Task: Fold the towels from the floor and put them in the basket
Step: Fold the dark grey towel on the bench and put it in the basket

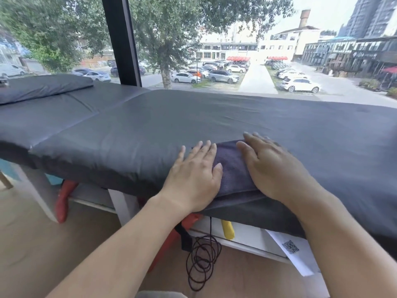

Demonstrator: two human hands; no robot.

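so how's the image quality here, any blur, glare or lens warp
Head view: strong wide-angle warp bends the massage bed edge and window frame; the sky is blown out; daylight puts a soft sheen on the bed's vinyl; the right hand is slightly motion-blurred, the left hand and folded towel sharper.

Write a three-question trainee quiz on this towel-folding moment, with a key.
1. True or false: both hands lie flat on the towel.
2. The towel rests on: A) the floor B) the padded bed C) a basket.
3. Fill in: under the bed, a coiled black ____ lies on the floor.

Key:
1. True: the left hand and right hand press it with straight fingers.
2. B
3. Cable
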